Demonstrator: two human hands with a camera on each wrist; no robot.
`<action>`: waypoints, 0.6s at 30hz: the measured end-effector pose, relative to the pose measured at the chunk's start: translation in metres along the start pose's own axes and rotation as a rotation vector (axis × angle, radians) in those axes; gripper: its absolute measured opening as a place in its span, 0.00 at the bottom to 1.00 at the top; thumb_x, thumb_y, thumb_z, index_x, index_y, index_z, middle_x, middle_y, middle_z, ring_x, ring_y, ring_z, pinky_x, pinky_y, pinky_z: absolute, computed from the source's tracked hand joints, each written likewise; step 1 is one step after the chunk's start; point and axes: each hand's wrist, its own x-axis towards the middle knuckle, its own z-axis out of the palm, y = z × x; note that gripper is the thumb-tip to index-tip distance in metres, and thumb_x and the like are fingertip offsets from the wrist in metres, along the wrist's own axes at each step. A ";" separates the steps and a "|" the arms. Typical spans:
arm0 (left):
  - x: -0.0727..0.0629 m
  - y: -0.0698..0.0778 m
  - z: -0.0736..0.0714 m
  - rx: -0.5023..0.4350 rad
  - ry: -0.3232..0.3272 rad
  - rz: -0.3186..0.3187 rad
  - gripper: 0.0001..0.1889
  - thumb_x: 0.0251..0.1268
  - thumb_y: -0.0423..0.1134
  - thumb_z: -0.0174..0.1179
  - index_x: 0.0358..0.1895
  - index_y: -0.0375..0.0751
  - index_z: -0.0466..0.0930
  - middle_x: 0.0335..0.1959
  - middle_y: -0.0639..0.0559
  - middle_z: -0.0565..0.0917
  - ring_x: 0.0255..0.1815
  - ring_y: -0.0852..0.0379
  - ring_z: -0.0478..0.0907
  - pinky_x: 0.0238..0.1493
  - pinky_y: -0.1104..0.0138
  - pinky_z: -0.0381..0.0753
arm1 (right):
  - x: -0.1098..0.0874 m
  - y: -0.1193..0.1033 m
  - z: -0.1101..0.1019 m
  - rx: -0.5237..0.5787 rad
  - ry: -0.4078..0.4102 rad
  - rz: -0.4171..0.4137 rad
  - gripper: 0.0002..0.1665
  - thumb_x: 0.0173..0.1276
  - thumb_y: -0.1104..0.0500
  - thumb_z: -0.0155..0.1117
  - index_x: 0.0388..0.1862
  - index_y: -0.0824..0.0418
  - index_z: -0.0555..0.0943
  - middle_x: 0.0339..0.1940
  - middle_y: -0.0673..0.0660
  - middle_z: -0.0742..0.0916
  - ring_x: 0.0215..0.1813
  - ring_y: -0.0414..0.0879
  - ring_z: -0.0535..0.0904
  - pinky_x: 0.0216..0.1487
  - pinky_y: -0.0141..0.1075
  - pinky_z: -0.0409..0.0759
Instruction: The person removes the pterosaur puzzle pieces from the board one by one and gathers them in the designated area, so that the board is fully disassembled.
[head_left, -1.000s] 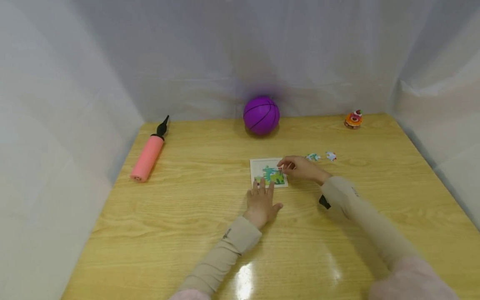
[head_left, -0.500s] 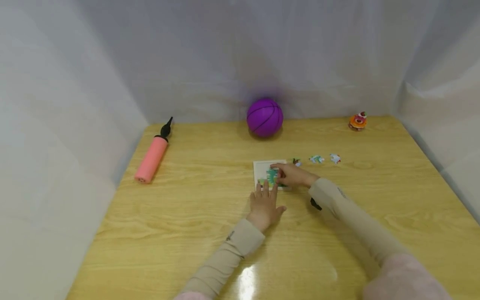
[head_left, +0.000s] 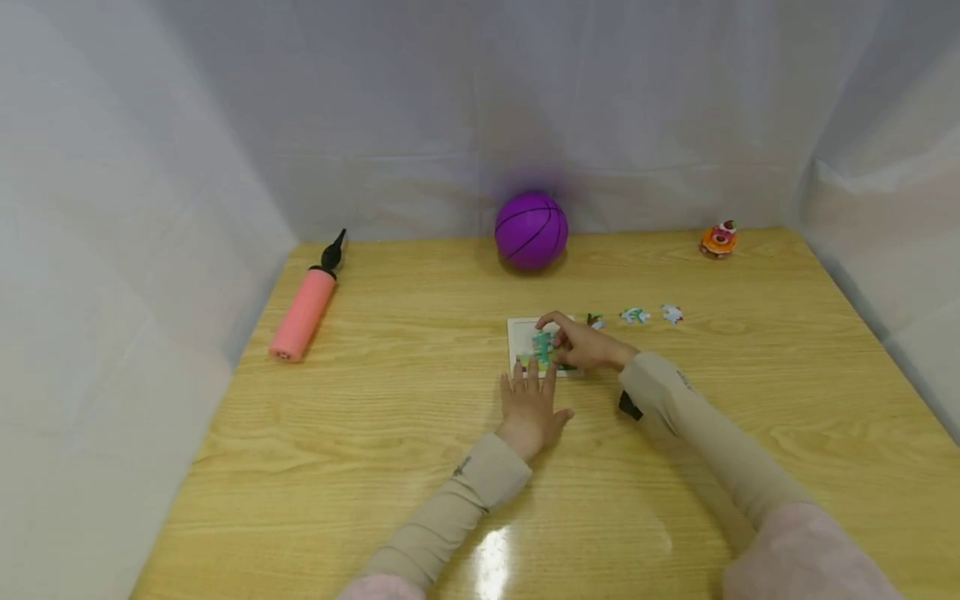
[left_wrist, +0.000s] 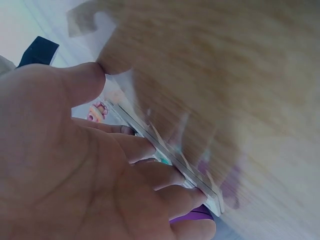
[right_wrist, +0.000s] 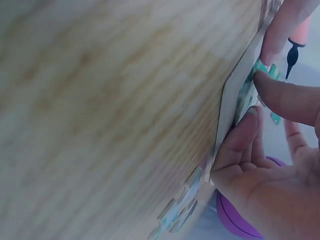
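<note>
In the head view, a square jigsaw puzzle board (head_left: 522, 331) bears a partly assembled picture with a green dinosaur (head_left: 542, 347). My left hand (head_left: 527, 414) lies flat with fingers spread, its straight fingertips on the board's near edge. From the right, my right hand (head_left: 588, 345) reaches over the board, index finger stretched toward the far side. In the right wrist view, its thumb tip and a curled finger sit at either side of a green puzzle piece (right_wrist: 243, 98) low on the board. The hand hides much of the board's right side.
Beyond the right hand lie three loose puzzle pieces (head_left: 635, 316) in a row. A purple ball (head_left: 532, 231) stands at the back, a small orange toy figure (head_left: 719, 240) at the back right. A pink hand pump (head_left: 303, 315) lies on the left of the wooden table (head_left: 360, 467).
My right hand has moved left from the board's right edge to over the picture, bringing a piece down there. Its index finger has since stretched out. The left hand stays on the board's edge.
</note>
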 end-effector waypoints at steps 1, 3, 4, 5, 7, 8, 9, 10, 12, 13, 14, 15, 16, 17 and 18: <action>0.000 0.000 0.000 0.003 -0.003 -0.003 0.40 0.71 0.67 0.41 0.79 0.54 0.44 0.81 0.46 0.49 0.81 0.45 0.48 0.79 0.50 0.53 | 0.000 0.000 0.001 0.006 0.008 -0.016 0.30 0.68 0.72 0.57 0.67 0.64 0.61 0.44 0.65 0.78 0.36 0.46 0.73 0.41 0.35 0.75; 0.001 0.000 0.000 0.013 -0.004 -0.008 0.40 0.71 0.67 0.41 0.79 0.54 0.44 0.81 0.46 0.49 0.81 0.45 0.48 0.79 0.50 0.52 | -0.001 0.000 0.002 0.008 0.024 -0.043 0.29 0.69 0.73 0.56 0.67 0.63 0.62 0.47 0.68 0.80 0.39 0.48 0.76 0.43 0.36 0.77; 0.001 0.000 0.001 0.015 -0.004 -0.010 0.40 0.71 0.67 0.41 0.79 0.54 0.45 0.81 0.46 0.49 0.81 0.45 0.48 0.79 0.50 0.52 | -0.002 0.000 0.003 0.011 0.032 -0.050 0.29 0.69 0.73 0.55 0.67 0.63 0.63 0.48 0.69 0.80 0.40 0.50 0.78 0.44 0.37 0.78; 0.001 0.000 0.001 0.016 -0.003 -0.011 0.40 0.70 0.67 0.41 0.79 0.54 0.45 0.81 0.47 0.49 0.81 0.45 0.48 0.79 0.50 0.52 | -0.002 0.000 0.004 0.011 0.041 -0.057 0.28 0.69 0.73 0.54 0.67 0.63 0.64 0.48 0.69 0.81 0.42 0.51 0.79 0.45 0.39 0.79; 0.002 0.000 0.001 0.020 -0.002 -0.012 0.40 0.70 0.68 0.40 0.79 0.55 0.45 0.81 0.47 0.49 0.81 0.45 0.48 0.79 0.50 0.52 | -0.002 0.001 0.006 0.007 0.062 -0.065 0.27 0.70 0.74 0.52 0.66 0.62 0.64 0.47 0.68 0.82 0.44 0.53 0.80 0.46 0.40 0.80; 0.002 0.000 0.001 0.020 -0.001 -0.012 0.40 0.70 0.68 0.40 0.79 0.55 0.45 0.81 0.47 0.49 0.81 0.46 0.48 0.79 0.50 0.52 | -0.002 0.002 0.007 0.004 0.073 -0.066 0.27 0.70 0.74 0.52 0.66 0.62 0.65 0.46 0.67 0.82 0.46 0.53 0.80 0.47 0.41 0.80; 0.002 -0.001 0.001 0.022 -0.001 -0.011 0.40 0.70 0.68 0.40 0.79 0.55 0.45 0.81 0.47 0.49 0.81 0.46 0.48 0.79 0.50 0.52 | -0.002 0.003 0.007 0.004 0.083 -0.067 0.26 0.71 0.73 0.52 0.66 0.62 0.65 0.45 0.67 0.83 0.46 0.53 0.81 0.47 0.41 0.81; 0.002 -0.001 0.001 0.020 -0.003 -0.008 0.40 0.71 0.68 0.40 0.79 0.55 0.44 0.81 0.47 0.49 0.81 0.46 0.48 0.79 0.50 0.52 | -0.003 0.003 0.007 0.001 0.093 -0.066 0.26 0.71 0.73 0.52 0.66 0.62 0.65 0.44 0.66 0.83 0.46 0.53 0.81 0.47 0.42 0.81; 0.002 -0.001 0.002 0.020 -0.002 -0.003 0.40 0.71 0.67 0.40 0.79 0.54 0.44 0.81 0.47 0.49 0.81 0.46 0.48 0.79 0.50 0.52 | -0.005 0.004 0.006 0.000 0.113 -0.053 0.26 0.72 0.71 0.53 0.67 0.61 0.65 0.43 0.64 0.83 0.46 0.52 0.81 0.48 0.42 0.81; 0.001 -0.001 0.002 0.018 -0.001 -0.001 0.40 0.71 0.67 0.40 0.79 0.54 0.44 0.81 0.46 0.49 0.81 0.46 0.48 0.79 0.50 0.52 | -0.007 0.005 0.005 0.001 0.122 -0.045 0.26 0.72 0.70 0.54 0.68 0.61 0.65 0.43 0.64 0.83 0.46 0.52 0.81 0.48 0.43 0.81; 0.001 -0.001 0.002 0.018 0.001 0.001 0.40 0.71 0.67 0.40 0.79 0.54 0.44 0.81 0.46 0.49 0.81 0.45 0.48 0.79 0.50 0.52 | -0.010 0.006 0.004 -0.004 0.136 -0.045 0.26 0.72 0.69 0.55 0.68 0.61 0.66 0.43 0.64 0.84 0.45 0.52 0.81 0.47 0.43 0.81; 0.000 -0.001 0.002 0.018 0.003 0.002 0.40 0.71 0.67 0.40 0.79 0.54 0.44 0.81 0.46 0.49 0.81 0.45 0.48 0.79 0.50 0.52 | -0.013 0.007 0.001 -0.005 0.150 -0.057 0.26 0.71 0.69 0.56 0.67 0.62 0.66 0.42 0.64 0.84 0.45 0.52 0.81 0.47 0.44 0.81; 0.000 0.000 0.002 0.014 0.008 0.003 0.40 0.71 0.67 0.40 0.79 0.53 0.44 0.81 0.46 0.49 0.81 0.45 0.48 0.79 0.50 0.52 | -0.016 0.010 -0.002 -0.009 0.164 -0.063 0.26 0.71 0.69 0.56 0.67 0.63 0.66 0.42 0.64 0.84 0.44 0.52 0.81 0.48 0.44 0.80; -0.001 0.000 0.002 0.013 0.015 0.002 0.40 0.71 0.67 0.40 0.79 0.53 0.45 0.81 0.46 0.50 0.81 0.45 0.48 0.79 0.50 0.53 | -0.019 0.014 -0.005 -0.017 0.180 -0.071 0.26 0.71 0.69 0.57 0.67 0.63 0.67 0.41 0.64 0.84 0.44 0.52 0.81 0.48 0.43 0.80; -0.001 0.000 0.002 0.008 0.018 0.001 0.40 0.71 0.67 0.40 0.79 0.53 0.45 0.81 0.46 0.50 0.81 0.45 0.49 0.79 0.51 0.53 | -0.022 0.017 -0.008 -0.026 0.195 -0.081 0.26 0.70 0.69 0.58 0.66 0.65 0.67 0.41 0.64 0.85 0.43 0.52 0.82 0.47 0.43 0.80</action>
